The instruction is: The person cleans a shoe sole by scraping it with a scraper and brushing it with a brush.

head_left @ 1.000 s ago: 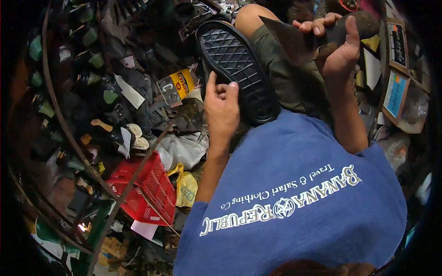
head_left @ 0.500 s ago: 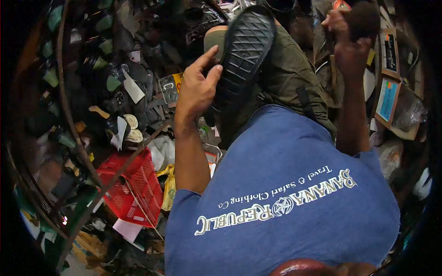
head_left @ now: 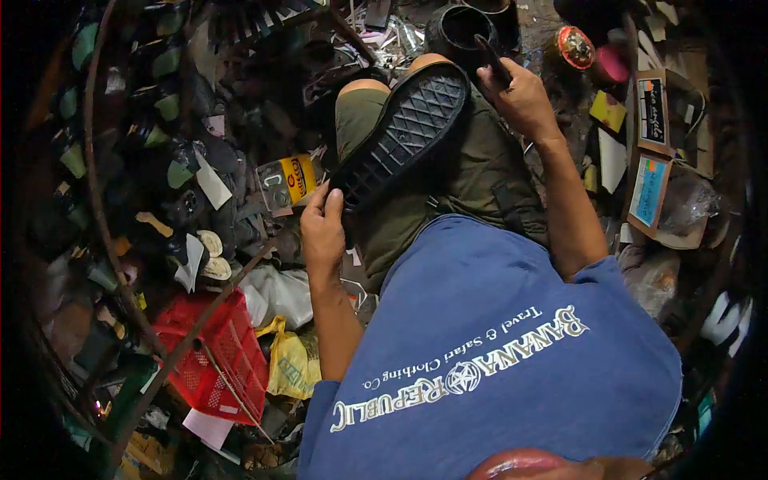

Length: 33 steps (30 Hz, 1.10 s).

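A black shoe sole (head_left: 408,120) with a raised lattice pattern lies slantwise over my thighs. My left hand (head_left: 323,228) pinches its near end between thumb and fingers. Off to the right, my right hand (head_left: 520,96) is wrapped round a dark, narrow tool (head_left: 494,60), whose kind I cannot make out. The upper tip of that tool reaches the rim of a round black pot (head_left: 436,38) standing beyond my knees. Between the two hands, the sole's far end rests near my right knee.
A red plastic basket (head_left: 248,352), a yellow bag (head_left: 290,364) and a white bag (head_left: 280,296) lie at left, near a metal bar (head_left: 172,360). At right are a labelled cardboard box (head_left: 652,152), a round red tin (head_left: 575,47) and a yellow packet (head_left: 608,110).
My right hand has come down and inward to beside the pot. The sole has tilted and dropped lower, and my left hand has slid down to its near end.
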Each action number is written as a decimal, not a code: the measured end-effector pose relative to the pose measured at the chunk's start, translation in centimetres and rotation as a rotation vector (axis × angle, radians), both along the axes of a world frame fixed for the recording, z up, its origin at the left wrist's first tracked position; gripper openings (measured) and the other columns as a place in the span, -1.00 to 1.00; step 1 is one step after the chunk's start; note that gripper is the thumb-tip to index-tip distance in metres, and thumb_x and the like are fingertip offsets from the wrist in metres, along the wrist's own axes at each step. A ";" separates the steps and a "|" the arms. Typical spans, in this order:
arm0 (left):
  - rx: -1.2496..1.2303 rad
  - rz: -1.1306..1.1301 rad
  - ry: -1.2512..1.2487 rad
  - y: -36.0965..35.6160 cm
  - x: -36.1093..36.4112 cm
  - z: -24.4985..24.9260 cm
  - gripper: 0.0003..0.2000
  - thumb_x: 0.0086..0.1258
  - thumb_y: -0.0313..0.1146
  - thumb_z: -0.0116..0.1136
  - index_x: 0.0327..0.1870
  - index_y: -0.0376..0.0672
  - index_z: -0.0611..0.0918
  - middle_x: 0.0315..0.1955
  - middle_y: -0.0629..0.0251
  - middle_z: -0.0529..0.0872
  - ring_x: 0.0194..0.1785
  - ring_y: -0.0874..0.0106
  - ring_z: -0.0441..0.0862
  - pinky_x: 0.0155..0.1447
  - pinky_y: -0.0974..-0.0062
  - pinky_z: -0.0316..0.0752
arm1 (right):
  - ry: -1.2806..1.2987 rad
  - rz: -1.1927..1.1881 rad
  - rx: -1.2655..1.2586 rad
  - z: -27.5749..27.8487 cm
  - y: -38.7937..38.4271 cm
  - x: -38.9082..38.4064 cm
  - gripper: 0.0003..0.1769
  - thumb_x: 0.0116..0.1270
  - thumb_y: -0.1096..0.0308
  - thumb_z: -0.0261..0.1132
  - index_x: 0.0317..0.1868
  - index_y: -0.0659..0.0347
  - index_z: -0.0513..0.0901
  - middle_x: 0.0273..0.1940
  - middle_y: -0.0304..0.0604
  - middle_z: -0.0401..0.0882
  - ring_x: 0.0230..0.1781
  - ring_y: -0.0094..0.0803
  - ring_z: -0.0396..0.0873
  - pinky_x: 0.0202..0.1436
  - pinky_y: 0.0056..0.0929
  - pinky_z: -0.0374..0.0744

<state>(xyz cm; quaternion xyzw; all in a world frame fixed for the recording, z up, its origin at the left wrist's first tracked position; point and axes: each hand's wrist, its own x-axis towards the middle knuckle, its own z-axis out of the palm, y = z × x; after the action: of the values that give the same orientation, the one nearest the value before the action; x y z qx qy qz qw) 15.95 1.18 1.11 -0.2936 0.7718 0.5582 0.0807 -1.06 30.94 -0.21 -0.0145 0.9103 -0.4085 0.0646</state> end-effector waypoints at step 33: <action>0.328 -0.137 0.285 -3.7 -14.1 4.5 -0.74 0.39 -0.33 0.16 -0.02 -0.31 0.62 -0.21 0.35 0.68 -0.12 0.57 0.54 0.04 0.61 0.42 | 0.343 0.005 -0.423 8.2 2.7 2.3 -0.72 0.51 0.22 0.02 -0.19 0.22 0.57 -0.40 -0.33 0.57 -0.31 -0.53 0.63 -0.19 -0.53 0.53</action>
<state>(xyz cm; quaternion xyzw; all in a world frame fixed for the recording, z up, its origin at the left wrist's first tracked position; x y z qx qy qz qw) 1.90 -2.54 5.64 -0.1417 0.6926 0.7051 0.0554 1.23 33.68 8.00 -0.0989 0.8024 -0.5810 -0.0938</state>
